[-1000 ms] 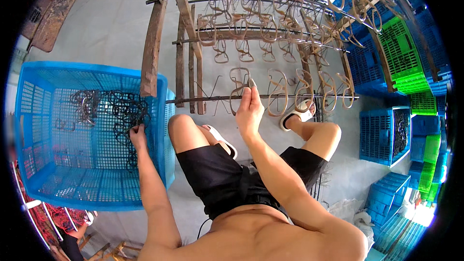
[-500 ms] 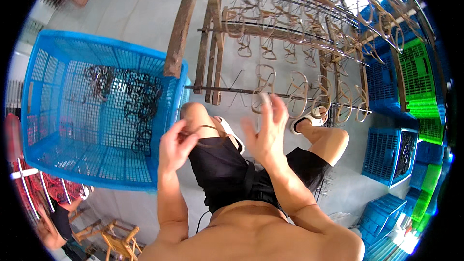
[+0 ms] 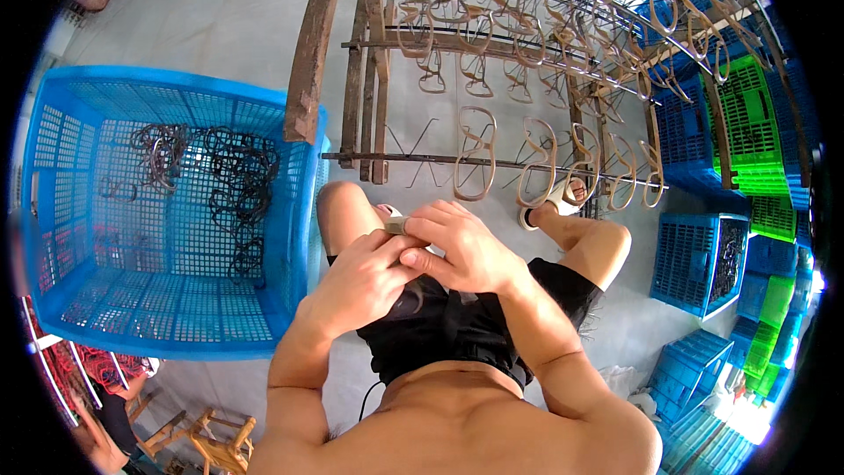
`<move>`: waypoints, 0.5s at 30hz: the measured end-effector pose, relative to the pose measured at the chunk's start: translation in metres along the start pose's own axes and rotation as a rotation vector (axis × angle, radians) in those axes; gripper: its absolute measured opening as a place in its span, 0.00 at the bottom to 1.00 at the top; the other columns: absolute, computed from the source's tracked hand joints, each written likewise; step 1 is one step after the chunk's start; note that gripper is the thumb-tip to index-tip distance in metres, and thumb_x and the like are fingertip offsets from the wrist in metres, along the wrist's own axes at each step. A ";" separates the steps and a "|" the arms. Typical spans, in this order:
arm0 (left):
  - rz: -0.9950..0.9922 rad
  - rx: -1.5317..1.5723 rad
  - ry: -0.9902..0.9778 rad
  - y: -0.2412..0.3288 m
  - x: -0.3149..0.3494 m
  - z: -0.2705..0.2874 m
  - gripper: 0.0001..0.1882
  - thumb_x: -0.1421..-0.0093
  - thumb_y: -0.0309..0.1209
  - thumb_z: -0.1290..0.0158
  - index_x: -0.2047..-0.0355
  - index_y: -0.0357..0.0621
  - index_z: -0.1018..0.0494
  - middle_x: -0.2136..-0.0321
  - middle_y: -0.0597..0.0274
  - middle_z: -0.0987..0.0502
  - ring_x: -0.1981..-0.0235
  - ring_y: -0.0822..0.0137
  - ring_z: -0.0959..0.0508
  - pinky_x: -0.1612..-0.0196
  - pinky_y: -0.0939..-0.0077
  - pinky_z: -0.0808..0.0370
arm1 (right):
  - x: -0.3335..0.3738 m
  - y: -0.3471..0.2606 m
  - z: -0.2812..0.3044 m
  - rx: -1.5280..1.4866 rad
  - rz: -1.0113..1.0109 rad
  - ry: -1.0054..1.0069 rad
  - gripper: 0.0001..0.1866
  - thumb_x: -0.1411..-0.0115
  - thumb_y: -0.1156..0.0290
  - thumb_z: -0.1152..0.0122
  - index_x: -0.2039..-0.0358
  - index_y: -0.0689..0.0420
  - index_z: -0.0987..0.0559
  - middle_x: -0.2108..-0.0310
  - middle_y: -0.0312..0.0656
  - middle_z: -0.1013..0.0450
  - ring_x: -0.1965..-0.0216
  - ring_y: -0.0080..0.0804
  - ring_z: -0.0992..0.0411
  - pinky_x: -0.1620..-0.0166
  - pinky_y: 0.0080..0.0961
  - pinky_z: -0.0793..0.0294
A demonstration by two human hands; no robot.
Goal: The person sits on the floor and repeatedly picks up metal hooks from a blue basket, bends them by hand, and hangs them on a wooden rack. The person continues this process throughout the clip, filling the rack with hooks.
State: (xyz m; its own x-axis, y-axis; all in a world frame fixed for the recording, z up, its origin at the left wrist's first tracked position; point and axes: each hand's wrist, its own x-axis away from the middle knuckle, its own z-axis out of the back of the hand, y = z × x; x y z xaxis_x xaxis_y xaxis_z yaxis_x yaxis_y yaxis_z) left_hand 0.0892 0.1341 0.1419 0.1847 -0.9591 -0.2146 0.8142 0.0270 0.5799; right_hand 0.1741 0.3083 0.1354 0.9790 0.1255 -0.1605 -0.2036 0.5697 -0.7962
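Note:
In front of my lap both hands meet with their fingers closed. My left hand (image 3: 365,280) grips a thin brown eyeglass frame (image 3: 410,303), mostly hidden by the fingers; a dark curved part shows below them. My right hand (image 3: 459,248) presses in from the other side, thumb and fingers against the left fingertips. A small grey-tan piece (image 3: 396,225) shows at the right fingertips; whether it is part of the frame I cannot tell. Beyond the hands, several tan eyeglass frames (image 3: 476,155) hang along the lowest bar (image 3: 396,157) of a wooden rack, touched by neither hand.
To the left stands a large blue plastic crate (image 3: 176,339) with dark frames inside. The rack's wooden post (image 3: 309,53) rises beside it. Blue crates (image 3: 686,259) and green crates (image 3: 754,136) line the right side. Behind at lower left are a wooden stool (image 3: 220,440) and another person (image 3: 110,413).
My right hand has come down and left from near the hanging frames to meet my left hand. The left hand has moved slightly right, and the view has shifted a little.

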 end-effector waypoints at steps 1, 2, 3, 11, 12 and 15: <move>-0.015 0.027 0.040 -0.003 0.001 0.001 0.14 0.58 0.19 0.46 0.68 0.46 0.23 0.62 0.62 0.29 0.59 0.58 0.30 0.53 0.65 0.30 | 0.001 0.001 0.002 -0.103 -0.119 -0.068 0.18 0.44 0.65 0.43 0.56 0.61 0.30 0.66 0.51 0.29 0.63 0.50 0.31 0.57 0.32 0.30; -0.036 0.052 0.078 -0.009 0.002 0.002 0.14 0.58 0.19 0.46 0.69 0.46 0.23 0.62 0.62 0.30 0.59 0.58 0.29 0.54 0.65 0.30 | 0.003 0.003 0.005 -0.204 -0.237 -0.129 0.16 0.44 0.66 0.43 0.57 0.60 0.29 0.69 0.51 0.28 0.66 0.49 0.30 0.58 0.32 0.30; -0.056 0.078 0.117 -0.013 0.000 0.003 0.13 0.58 0.18 0.46 0.70 0.46 0.23 0.62 0.62 0.30 0.60 0.59 0.29 0.54 0.66 0.30 | 0.004 0.004 0.007 -0.307 -0.354 -0.191 0.15 0.43 0.66 0.43 0.58 0.60 0.28 0.72 0.51 0.28 0.69 0.47 0.29 0.59 0.31 0.29; 0.334 0.408 0.446 -0.078 -0.019 -0.051 0.06 0.40 0.23 0.53 0.63 0.39 0.29 0.71 0.56 0.25 0.71 0.64 0.25 0.66 0.74 0.28 | -0.012 0.030 -0.085 -0.874 -0.414 0.339 0.08 0.38 0.74 0.51 0.62 0.65 0.30 0.69 0.39 0.31 0.69 0.22 0.32 0.66 0.20 0.29; 0.365 0.352 0.435 -0.074 -0.014 -0.058 0.06 0.39 0.24 0.54 0.63 0.38 0.29 0.71 0.56 0.24 0.70 0.65 0.24 0.66 0.74 0.28 | -0.008 0.040 -0.104 -0.922 -0.431 0.406 0.09 0.38 0.74 0.50 0.61 0.65 0.30 0.69 0.39 0.31 0.68 0.22 0.32 0.65 0.21 0.29; 0.550 0.501 0.452 -0.087 0.011 -0.093 0.07 0.39 0.26 0.54 0.63 0.37 0.29 0.71 0.56 0.24 0.67 0.64 0.23 0.62 0.73 0.27 | 0.002 0.085 -0.161 -0.966 -0.492 0.462 0.12 0.40 0.72 0.46 0.58 0.64 0.30 0.68 0.37 0.31 0.67 0.21 0.32 0.63 0.19 0.30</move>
State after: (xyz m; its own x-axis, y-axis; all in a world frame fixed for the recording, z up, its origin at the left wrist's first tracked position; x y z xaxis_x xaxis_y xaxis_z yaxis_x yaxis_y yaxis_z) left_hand 0.0710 0.1475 0.0163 0.7678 -0.6398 -0.0320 0.2267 0.2246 0.9477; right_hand 0.1603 0.2264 -0.0270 0.9010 -0.3552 0.2492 0.0934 -0.4022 -0.9108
